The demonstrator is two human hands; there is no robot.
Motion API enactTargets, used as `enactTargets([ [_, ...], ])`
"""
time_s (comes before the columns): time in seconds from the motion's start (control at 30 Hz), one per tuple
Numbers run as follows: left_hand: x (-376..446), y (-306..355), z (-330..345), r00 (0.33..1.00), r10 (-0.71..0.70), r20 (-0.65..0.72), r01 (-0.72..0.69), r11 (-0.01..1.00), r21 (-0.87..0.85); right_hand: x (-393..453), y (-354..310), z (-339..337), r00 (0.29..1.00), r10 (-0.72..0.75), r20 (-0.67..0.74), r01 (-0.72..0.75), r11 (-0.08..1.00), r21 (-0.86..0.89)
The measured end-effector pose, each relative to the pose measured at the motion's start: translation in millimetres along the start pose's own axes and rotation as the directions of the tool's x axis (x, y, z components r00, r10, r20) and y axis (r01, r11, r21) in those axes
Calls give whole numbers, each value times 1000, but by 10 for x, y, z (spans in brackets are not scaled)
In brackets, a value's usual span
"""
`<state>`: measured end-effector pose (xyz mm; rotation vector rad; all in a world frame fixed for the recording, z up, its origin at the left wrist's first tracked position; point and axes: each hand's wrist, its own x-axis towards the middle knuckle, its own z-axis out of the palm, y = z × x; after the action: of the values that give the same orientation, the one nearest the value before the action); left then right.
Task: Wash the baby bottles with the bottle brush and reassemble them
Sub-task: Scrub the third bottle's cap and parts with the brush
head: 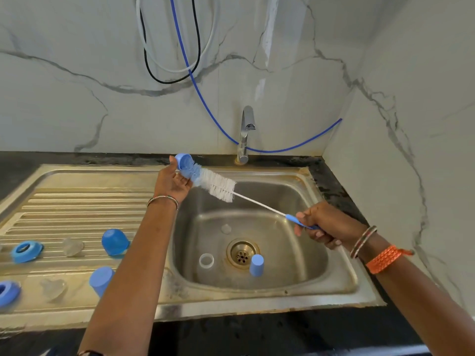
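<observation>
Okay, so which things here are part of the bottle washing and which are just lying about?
Part of the job: bottle brush in the right hand; blue cap in the left hand; caps, rings and teats on the drainboard; cap in the sink.

Lying about: hoses, tap.

Marble-veined wall [77, 111], black counter [331, 181]

Your way into the sink basin [295, 201] is crossed by the bottle brush [221, 186], slanting from your left hand [172, 183] at the back rim to your right hand [323, 227]. On the basin floor a blue cap [256, 264] and a clear ring [206, 260] flank the drain [241, 253] (bare steel lies around them). The tap [245, 134] stands behind. The drainboard [77, 201] carries scattered blue pieces along its near half; its far ridges lie open.
</observation>
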<state>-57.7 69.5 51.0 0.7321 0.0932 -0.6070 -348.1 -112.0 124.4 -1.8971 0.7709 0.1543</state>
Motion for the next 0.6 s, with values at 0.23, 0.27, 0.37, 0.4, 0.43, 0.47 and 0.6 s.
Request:
enactTargets([
  [0.23,-16,47,-6,999,9,-44,-10,999,-31,62,139,27,396,-813,-428,150,517,-843],
  [0.27,-17,43,10,998,6,-65,-7,1000,-7,80,156,42,253,-887,-387,145,430,-891],
  [0.37,-3,21,5,997,-14,-73,12,1000,-25,115,136,51,230,-871,-435,229,483,-845],
  [0.4,-4,30,-10,998,-18,-62,16,999,-44,95,93,68,370,-792,-485,280,593,-755],
  [0.43,-4,34,-20,999,-19,-45,17,998,-60,77,41,63,593,-634,-496,308,748,-588],
  [0.47,-8,37,-35,1000,-12,-23,10,998,-56,69,-11,47,829,-400,-391,265,896,-356],
  [0.6,-9,6,-67,999,29,-13,-29,999,30,107,-31,-25,993,81,91,-87,994,69],
])
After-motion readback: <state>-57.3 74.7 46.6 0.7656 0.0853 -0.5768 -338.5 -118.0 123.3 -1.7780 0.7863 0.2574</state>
